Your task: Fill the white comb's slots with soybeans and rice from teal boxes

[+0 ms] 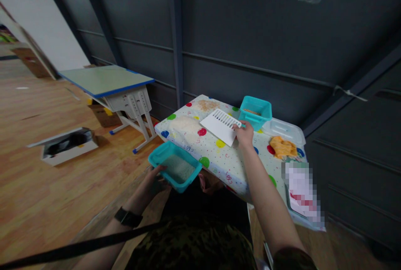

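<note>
My left hand (156, 177) grips a teal plastic bin (174, 166) holding white grains, kept just below the near left edge of the table. My right hand (244, 134) is closed on the corner of a white slotted scraper (221, 126) that rests on the polka-dot tablecloth (216, 153). A pile of white grains (184, 124) lies left of the scraper, and a brownish pile (207, 105) sits further back. A second teal bin (255, 112) with brown grains stands just behind my right hand.
A clear plastic lid (283, 130) and an orange cloth (282, 146) lie at the table's right. A blurred packet (302, 192) sits at the near right corner. A blue-edged desk (106, 80) and an open white box (64, 144) stand on the wooden floor to the left. A dark wall is behind.
</note>
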A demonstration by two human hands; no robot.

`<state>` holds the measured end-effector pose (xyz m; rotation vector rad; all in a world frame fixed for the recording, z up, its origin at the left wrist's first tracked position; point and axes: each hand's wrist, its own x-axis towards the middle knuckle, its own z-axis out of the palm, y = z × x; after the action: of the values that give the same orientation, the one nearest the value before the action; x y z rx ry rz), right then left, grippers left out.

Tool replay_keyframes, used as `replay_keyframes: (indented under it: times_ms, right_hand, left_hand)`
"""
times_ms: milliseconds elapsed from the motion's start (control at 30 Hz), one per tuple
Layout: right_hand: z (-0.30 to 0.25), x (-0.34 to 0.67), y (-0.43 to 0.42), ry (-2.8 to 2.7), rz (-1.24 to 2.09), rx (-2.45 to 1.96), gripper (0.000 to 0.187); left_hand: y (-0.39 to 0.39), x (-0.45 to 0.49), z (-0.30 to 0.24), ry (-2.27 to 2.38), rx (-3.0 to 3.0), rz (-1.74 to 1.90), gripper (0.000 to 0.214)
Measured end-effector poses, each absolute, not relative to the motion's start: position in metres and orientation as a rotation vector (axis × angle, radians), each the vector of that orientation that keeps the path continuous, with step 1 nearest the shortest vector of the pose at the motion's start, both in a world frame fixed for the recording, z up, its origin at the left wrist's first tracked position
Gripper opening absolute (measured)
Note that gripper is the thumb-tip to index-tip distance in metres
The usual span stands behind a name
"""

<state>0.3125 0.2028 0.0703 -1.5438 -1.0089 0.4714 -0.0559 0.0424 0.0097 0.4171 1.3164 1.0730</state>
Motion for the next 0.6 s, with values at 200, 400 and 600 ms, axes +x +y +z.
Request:
replay_keyframes:
  times_ms: [200,400,600]
  right_hand:
    - [0.068,0.309,0.205,-0.954,0.419,-1.644,0.030]
    - [0.068,0.302,0.205,-1.035,0.454,-1.657,0.031]
    - [0.073,0.302,0.196,-1.127,0.467,-1.612,0.032]
  left_hand:
    - [0.050,-0.060,0.000,1.345,0.354,0.990,0.049]
    - [0.047,-0.060,0.000,1.309,0.376,1.017,0.052]
    - [0.046,-0.057,0.002,1.285,0.399,1.035,0.055]
